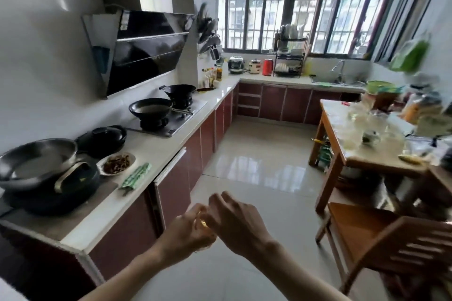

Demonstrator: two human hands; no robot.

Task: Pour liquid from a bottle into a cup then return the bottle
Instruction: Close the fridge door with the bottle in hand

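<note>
From my head camera, my left hand [186,234] and right hand [234,222] meet over the floor, both curled around a small yellowish, blurred bottle [204,225] between them, the wooden table [362,159] with glass cups [371,138] far to their right.

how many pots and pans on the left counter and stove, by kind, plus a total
Woks on the stove: 2, the near wok and the far wok
Steel pan: 1, the steel pan, resting on another pot
Dark pot under it: 1, the dark pot
Black lidded pot: 1, the black lidded pot
Total: 5
</note>
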